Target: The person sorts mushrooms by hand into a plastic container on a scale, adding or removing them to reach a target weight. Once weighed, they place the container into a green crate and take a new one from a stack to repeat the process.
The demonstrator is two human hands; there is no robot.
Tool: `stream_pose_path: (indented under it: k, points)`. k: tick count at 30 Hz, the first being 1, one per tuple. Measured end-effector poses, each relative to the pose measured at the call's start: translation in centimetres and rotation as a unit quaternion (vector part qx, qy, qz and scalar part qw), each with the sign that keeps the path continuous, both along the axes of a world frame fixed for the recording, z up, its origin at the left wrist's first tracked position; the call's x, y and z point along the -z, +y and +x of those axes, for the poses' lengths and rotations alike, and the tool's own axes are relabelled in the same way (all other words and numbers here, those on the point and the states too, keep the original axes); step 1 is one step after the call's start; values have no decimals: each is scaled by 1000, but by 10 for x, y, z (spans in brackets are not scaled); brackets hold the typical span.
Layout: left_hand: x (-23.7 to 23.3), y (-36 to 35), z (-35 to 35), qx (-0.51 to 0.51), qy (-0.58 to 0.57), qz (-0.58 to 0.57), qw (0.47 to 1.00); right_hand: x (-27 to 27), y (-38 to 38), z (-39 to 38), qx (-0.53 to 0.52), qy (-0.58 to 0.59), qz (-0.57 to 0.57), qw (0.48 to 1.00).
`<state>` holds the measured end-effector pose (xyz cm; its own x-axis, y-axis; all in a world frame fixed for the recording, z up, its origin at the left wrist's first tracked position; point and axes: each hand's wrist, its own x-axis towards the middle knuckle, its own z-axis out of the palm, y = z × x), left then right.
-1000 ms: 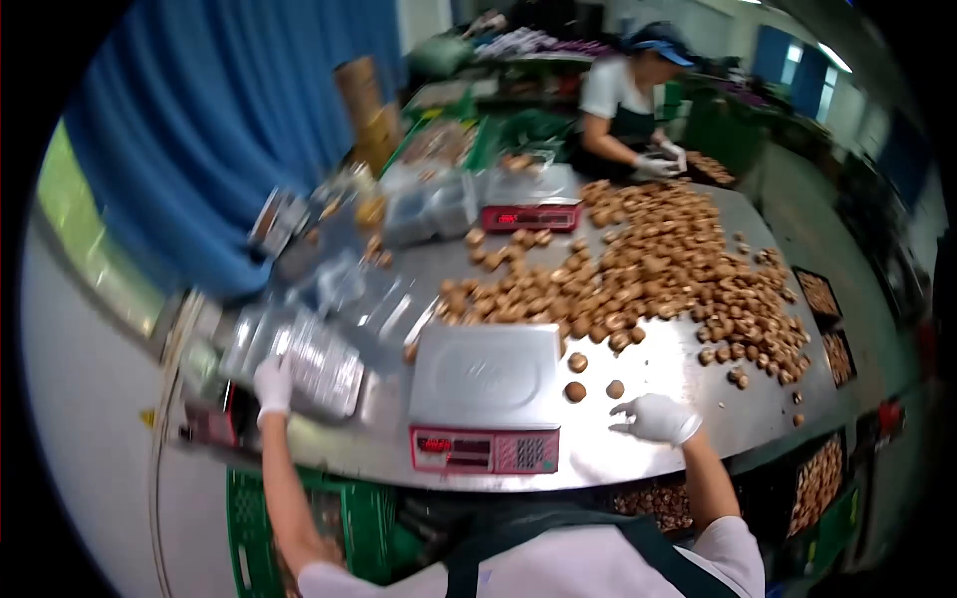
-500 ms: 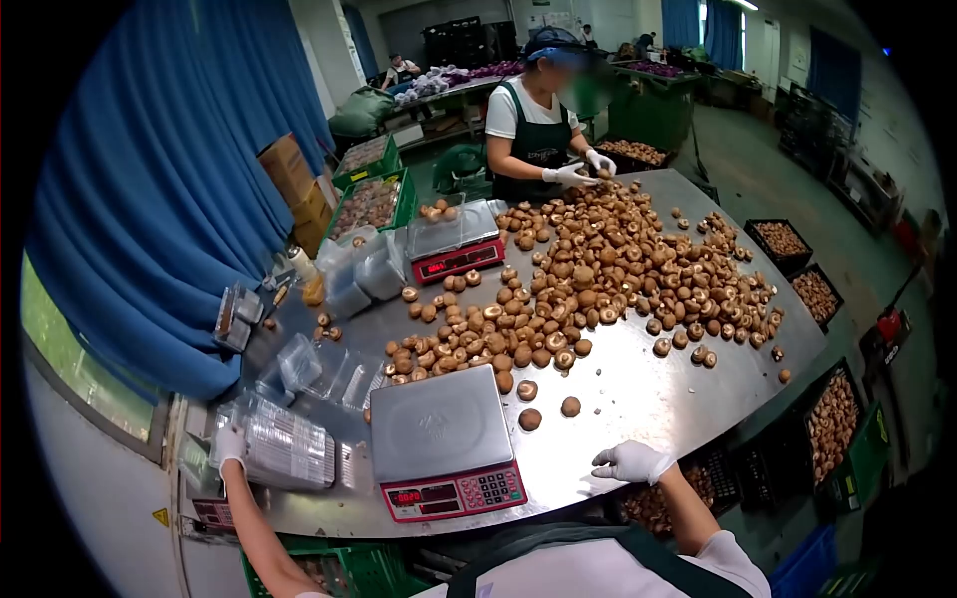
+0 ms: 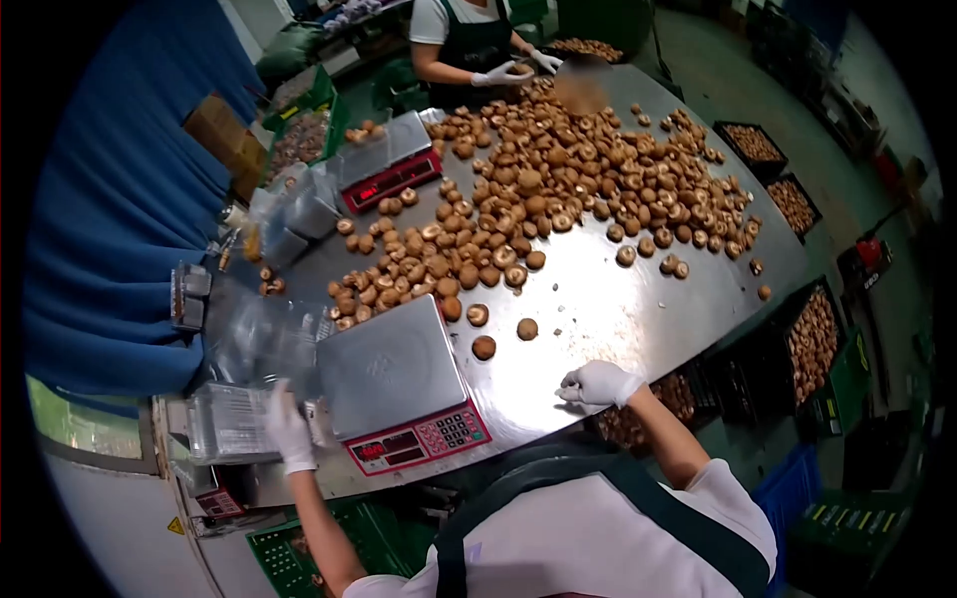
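My left hand (image 3: 289, 431), in a white glove, is bent round the edge of a clear plastic tray (image 3: 267, 334) blurred by motion. It is beside a stack of clear trays (image 3: 227, 424) at the table's near left. Right of it stands a red scale (image 3: 389, 364) with a bare grey plate and a lit display. My right hand (image 3: 603, 385), gloved too, hovers by the table's near edge, fingers loosely bent and apart, nothing visible in it. Nearest to it are a few loose mushrooms (image 3: 527, 329); the large mushroom heap (image 3: 558, 169) lies beyond.
A co-worker (image 3: 469, 50) in white gloves handles mushrooms across the metal table (image 3: 638, 309). A second scale (image 3: 389, 169) and more clear containers (image 3: 299, 209) stand at the left. Black crates of mushrooms (image 3: 812, 339) line the right side; a green crate (image 3: 289, 553) sits below left.
My left hand has moved right from the stack towards the scale, with a clear tray now blurred by it. My right hand's fingers have bent somewhat. The view has tilted down.
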<state>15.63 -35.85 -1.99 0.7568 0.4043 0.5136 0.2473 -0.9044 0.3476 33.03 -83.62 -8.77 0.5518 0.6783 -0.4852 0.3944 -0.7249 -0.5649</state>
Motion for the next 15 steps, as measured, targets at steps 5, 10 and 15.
stream_pose_path:
  k: [5,10,15]
  points:
    - [63,-68,9,98,251,37,962,11,-13,12,0,11,2,1000]
    - [34,-94,11,102,282,-95,949,32,-28,44,3,9,-17,1000]
    - [6,-128,71,95,183,-192,959,35,-23,108,10,-28,10,1000]
